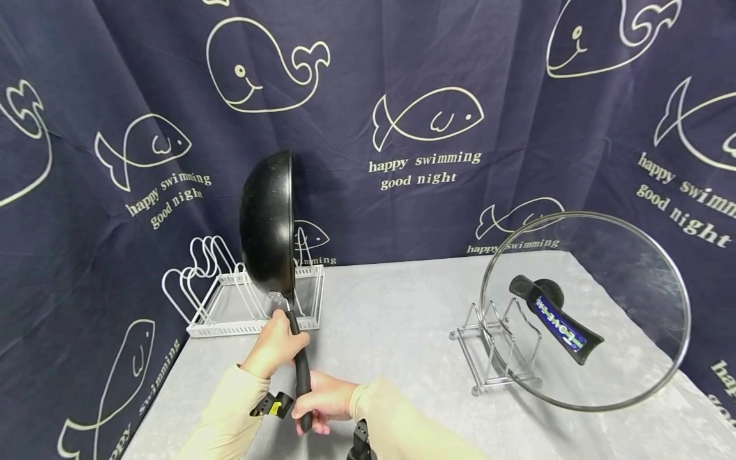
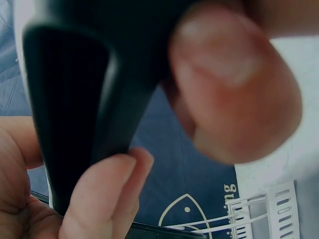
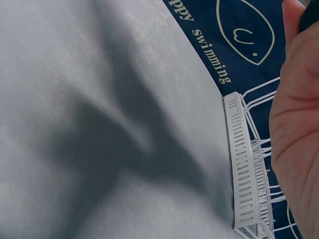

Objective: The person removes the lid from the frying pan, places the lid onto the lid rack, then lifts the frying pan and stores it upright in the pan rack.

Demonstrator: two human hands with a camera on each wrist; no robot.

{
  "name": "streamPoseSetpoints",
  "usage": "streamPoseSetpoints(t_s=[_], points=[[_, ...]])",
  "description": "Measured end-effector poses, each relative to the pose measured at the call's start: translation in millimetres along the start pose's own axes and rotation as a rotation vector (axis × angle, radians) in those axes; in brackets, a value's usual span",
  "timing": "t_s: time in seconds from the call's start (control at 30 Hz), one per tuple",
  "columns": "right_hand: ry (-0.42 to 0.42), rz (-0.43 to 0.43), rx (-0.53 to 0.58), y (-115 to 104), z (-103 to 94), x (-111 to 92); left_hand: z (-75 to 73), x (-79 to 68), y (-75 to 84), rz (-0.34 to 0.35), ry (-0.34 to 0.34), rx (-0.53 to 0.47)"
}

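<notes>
In the head view a black wok is turned on its side, its bowl facing right and its long handle pointing down toward me. My left hand grips the handle close to the bowl. Lower down, my right hand grips the handle's end. Behind the wok a white wire rack stands on the table, and the bowl overlaps its dividers in this view. The left wrist view has the dark handle up close between blurred fingers. At the right edge of its wrist view shows part of the right hand.
A glass lid with a black handle and a blue label leans upright in a small chrome rack at the right of the grey table. A navy curtain with white fish and whales hangs behind and at both sides.
</notes>
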State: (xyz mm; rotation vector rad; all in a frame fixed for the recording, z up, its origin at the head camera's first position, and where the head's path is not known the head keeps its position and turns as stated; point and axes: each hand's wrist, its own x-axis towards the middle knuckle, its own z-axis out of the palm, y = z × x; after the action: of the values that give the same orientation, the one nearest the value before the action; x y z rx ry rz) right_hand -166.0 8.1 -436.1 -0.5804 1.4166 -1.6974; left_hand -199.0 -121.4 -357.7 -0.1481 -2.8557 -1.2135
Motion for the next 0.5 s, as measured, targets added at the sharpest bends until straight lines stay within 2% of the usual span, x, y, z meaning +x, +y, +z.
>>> streamPoseSetpoints(t_s=[0.2, 0.5], points=[[0.007, -0.009, 0.024, 1.6, 2.6, -1.1, 0.7, -1.0, 0.3, 0.009, 0.001, -0.015], [0.000, -0.002, 0.028, 1.3, 5.3, -1.2, 3.2, -3.4, -0.7, 0.011, 0.011, 0.018]])
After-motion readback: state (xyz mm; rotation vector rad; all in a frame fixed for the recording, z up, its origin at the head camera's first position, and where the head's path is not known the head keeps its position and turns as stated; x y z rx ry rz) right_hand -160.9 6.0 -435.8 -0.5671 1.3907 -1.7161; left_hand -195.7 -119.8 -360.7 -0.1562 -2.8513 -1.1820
